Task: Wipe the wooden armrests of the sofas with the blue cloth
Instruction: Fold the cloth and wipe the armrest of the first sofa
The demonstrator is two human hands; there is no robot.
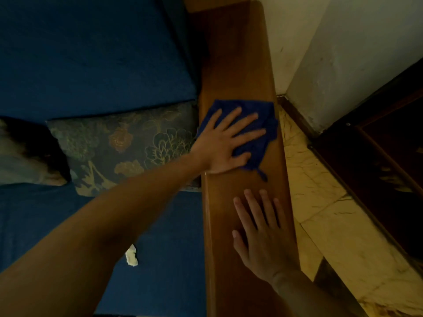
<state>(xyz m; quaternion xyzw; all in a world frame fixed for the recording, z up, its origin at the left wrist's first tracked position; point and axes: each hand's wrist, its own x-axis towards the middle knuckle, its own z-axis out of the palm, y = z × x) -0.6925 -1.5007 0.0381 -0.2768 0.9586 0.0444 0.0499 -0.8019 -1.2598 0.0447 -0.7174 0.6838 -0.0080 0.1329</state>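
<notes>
Armrest (238, 65): long wooden top, the landmark here.
Blue cloth (258, 133): spread on the armrest's middle.
Left hand (225, 143): flat, fingers splayed, pressing the cloth.
Right hand (261, 234): flat on bare wood, nearer the camera, holding nothing.
Floral cushion (121, 147): against the armrest's left side.
White scrap (131, 256): on the blue seat (91, 53), left of the armrest.
Tiled floor (320, 202): right of it.

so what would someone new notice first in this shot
The left hand, spread flat on a blue cloth partway along the wooden armrest, draws the eye first. Nearer the camera, the right hand rests palm down on the same armrest. Left of it, a floral cushion lies on the blue sofa seat.
</notes>
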